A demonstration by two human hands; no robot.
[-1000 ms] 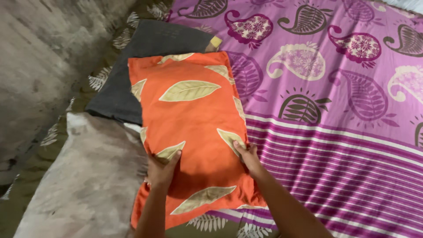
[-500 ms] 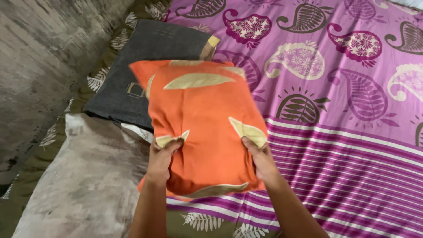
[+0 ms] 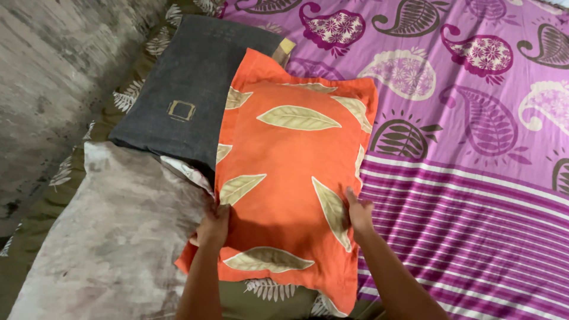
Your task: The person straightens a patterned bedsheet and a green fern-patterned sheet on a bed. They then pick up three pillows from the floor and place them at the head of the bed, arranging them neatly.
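A bed filled the frame, spread with a purple sheet (image 3: 474,195) printed with paisley shapes above and stripes below, and a rough grey wall (image 3: 53,77) ran down the upper left.

Low in the middle, the left hand (image 3: 212,226) was closed on the left edge of an orange pillow (image 3: 290,189), fingers curled over the cloth. The right hand (image 3: 358,214) lay flatter against the pillow's right edge, fingers spread and pressing on the fabric; how much of the edge it actually gripped could not be made out.

The orange pillow, patterned with pale leaves, sat in the centre of the frame, its long side running up and down. Its upper left corner overlapped a dark grey pillow (image 3: 189,95) lying toward the upper left. Below that, in the lower left, lay a pale mottled pillow (image 3: 112,237), touching the orange one's left edge. An olive sheet with white fern prints (image 3: 267,296) showed under the bottom edge.
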